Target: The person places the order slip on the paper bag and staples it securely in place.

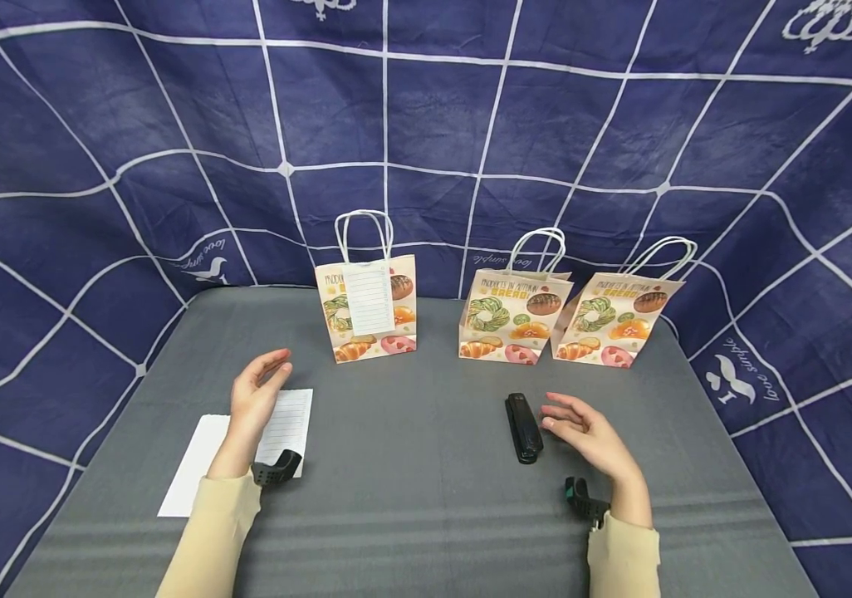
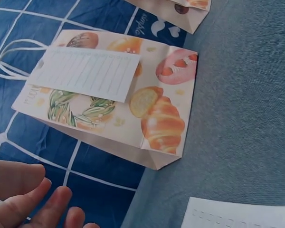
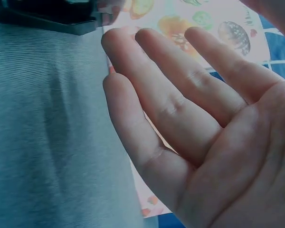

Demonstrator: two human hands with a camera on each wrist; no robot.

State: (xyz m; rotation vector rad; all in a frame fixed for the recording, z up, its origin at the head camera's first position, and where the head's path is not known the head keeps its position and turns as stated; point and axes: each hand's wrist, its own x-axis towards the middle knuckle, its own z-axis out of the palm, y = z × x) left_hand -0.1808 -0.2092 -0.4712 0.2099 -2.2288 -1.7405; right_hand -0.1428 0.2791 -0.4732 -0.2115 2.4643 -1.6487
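In the head view my left hand hovers above two sheets on the left, a lined paper and a blank white paper; its fingers are relaxed and hold nothing. My right hand is just right of a black stapler lying on the table, fingers loosely bent, apart from it. The left paper bag, printed with bread pictures, stands upright with a lined slip against its front. In the left wrist view, that slip covers part of the bag's print.
Two more bread-print bags, a middle bag and a right bag, stand side by side at the back right, both with white handles. A blue cloth with white lines hangs behind and beside the grey table.
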